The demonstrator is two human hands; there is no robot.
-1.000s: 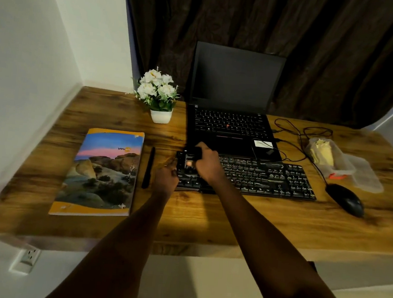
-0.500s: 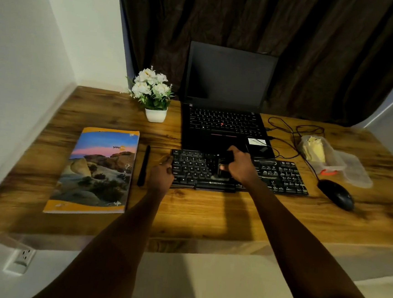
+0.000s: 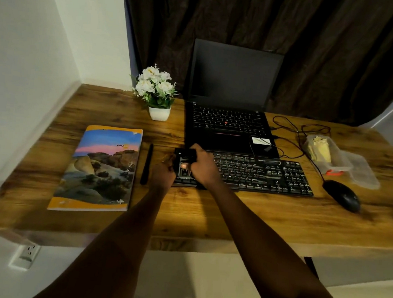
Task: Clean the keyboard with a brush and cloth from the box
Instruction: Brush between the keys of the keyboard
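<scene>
Keyboard's (image 3: 255, 173) left end hidden under both hands.

There was a single view, from the wearer's head, looking forward and steeply down over the near edge of the tabletop (image 3: 208, 216). It stood close, both forearms reaching out from under the lens. The wide angle took in the whole tabletop, with wall and curtain (image 3: 249, 22) behind it.

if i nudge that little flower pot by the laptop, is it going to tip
Probably tips easily: the flower pot is small, and its bouquet spreads wider than the base. It likely feels light and may slide on the smooth wooden desk.
</scene>
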